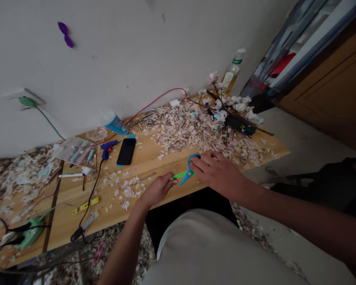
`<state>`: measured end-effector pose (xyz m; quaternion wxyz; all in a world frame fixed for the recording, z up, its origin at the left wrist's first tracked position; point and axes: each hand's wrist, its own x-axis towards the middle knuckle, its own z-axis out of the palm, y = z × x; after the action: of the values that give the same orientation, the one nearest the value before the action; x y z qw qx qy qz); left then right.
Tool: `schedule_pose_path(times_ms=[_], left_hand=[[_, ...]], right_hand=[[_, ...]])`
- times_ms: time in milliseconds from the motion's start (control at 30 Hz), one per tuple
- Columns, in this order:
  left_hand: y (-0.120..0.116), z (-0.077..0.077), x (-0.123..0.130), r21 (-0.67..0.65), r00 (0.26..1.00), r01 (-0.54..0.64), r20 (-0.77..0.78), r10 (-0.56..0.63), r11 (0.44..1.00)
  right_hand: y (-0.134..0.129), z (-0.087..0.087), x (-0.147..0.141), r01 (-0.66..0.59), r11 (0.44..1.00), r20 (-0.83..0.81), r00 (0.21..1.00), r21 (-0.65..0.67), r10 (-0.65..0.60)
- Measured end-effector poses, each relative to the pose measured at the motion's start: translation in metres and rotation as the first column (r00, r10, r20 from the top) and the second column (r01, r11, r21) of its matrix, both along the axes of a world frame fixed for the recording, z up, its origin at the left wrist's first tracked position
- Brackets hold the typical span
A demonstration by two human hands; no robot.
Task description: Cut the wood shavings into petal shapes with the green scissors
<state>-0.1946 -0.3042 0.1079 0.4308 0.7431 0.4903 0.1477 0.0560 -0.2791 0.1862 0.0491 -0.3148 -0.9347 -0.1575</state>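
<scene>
Over the table's front edge, my right hand [218, 172] is closed on a pair of small scissors [189, 174] with blue and bright green plastic parts. Its blades are apart: the green one points left toward my left hand [160, 187], the blue one angles down. Thumb and fingers of my left hand are pinched together by the green tip; what sits between them is too small to make out. Just behind both hands lies a broad heap of pale petal-like scraps [180, 126] on the wooden table [154, 158].
Flowering branches [225, 107] and a bottle [233, 71] stand at the back right. Left of my hands are a phone [126, 151], a blue glue gun [108, 149], a blue cup [117, 126], a yellow utility knife [86, 206] and a green power strip [32, 231]. Cords cross the left side.
</scene>
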Motion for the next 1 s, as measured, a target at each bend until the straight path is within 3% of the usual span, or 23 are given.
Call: schedule_pose_path(times_ms=[367,533,767,867,1000], left_hand=[[0.008,0.011,0.007,-0.011,0.988,0.152,-0.038,-0.152,0.988],[0.017,0.018,0.014,-0.050,0.975,0.220,0.040,-0.218,0.974],[0.023,0.006,0.023,-0.086,0.977,0.178,0.132,-0.166,0.980],[0.034,-0.010,0.026,-0.079,0.984,0.116,0.143,-0.104,0.990],[0.057,-0.040,0.016,-0.167,0.968,-0.078,0.224,0.115,0.983]], right_hand=[[0.012,0.007,-0.004,-0.184,0.981,0.025,0.983,0.057,0.183],[0.014,0.009,-0.011,-0.257,0.964,0.042,0.966,0.072,0.255],[0.013,-0.003,-0.018,-0.239,0.968,0.023,0.971,0.071,0.238],[0.021,-0.009,-0.016,-0.154,0.986,-0.001,0.988,0.062,0.155],[0.048,-0.020,0.007,0.181,0.983,-0.126,0.976,0.037,-0.175]])
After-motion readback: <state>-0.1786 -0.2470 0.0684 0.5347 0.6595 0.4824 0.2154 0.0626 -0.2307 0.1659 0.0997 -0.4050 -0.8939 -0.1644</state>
